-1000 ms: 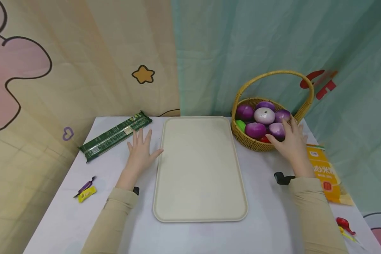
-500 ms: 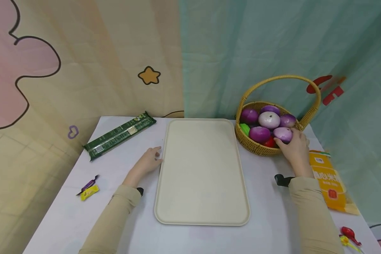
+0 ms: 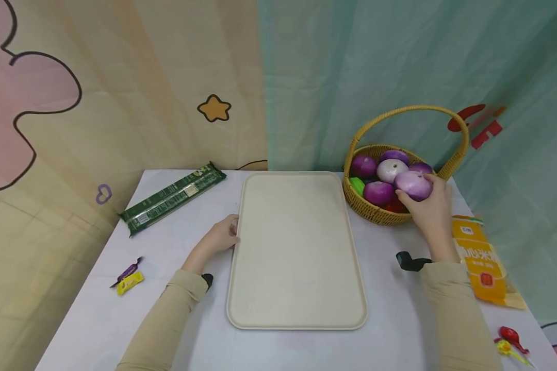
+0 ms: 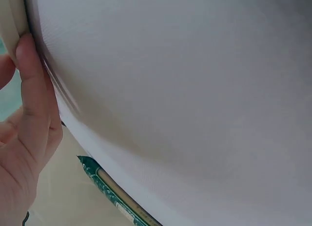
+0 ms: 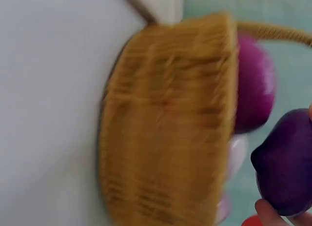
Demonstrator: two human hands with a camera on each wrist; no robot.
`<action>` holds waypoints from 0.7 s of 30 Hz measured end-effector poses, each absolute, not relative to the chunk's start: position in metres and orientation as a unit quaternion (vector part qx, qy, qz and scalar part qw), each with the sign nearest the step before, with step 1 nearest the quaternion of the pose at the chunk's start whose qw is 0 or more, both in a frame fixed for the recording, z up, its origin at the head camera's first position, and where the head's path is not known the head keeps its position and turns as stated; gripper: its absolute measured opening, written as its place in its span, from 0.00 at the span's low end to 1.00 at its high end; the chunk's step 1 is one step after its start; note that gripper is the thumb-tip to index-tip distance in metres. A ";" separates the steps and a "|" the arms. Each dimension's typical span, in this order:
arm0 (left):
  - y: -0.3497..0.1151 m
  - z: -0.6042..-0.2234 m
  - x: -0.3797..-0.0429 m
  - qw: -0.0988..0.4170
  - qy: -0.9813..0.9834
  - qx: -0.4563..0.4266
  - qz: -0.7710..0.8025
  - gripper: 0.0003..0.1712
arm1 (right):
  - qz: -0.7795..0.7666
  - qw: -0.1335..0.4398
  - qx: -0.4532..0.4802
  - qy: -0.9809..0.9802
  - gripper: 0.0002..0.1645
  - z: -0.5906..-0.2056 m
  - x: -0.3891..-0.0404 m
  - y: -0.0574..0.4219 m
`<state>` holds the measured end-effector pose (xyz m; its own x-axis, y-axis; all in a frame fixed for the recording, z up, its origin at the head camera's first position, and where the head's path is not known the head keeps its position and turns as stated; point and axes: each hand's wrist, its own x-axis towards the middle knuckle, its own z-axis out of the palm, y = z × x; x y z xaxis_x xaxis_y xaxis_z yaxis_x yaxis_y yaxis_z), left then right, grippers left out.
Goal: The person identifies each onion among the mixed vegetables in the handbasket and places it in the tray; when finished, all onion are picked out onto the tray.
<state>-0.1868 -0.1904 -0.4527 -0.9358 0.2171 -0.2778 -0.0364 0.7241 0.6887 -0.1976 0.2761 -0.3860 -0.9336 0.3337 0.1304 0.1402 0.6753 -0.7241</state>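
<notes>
My right hand grips a purple onion at the front right of the wicker basket. In the right wrist view that onion shows dark purple, raised beside the basket rim, with fingertips under it. Several other onions, one of them much paler, lie in the basket with a green thing and a red thing, both partly hidden. My left hand pinches the left edge of the beige tray; the left wrist view shows the fingers against the tray's rim.
A long green packet lies at the back left. Two wrapped sweets, purple and yellow, lie at the front left. An orange bag and red and yellow small items line the right edge. The basket handle arches above it.
My right hand has closed round the front right onion and lifted it slightly. My left hand, spread at first, has curled and taken hold of the tray's left edge.
</notes>
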 end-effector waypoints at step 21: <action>-0.195 -0.460 -0.189 0.222 0.853 -0.013 0.473 0.41 | 0.478 -0.047 0.098 -0.872 0.47 -0.447 -0.237 0.055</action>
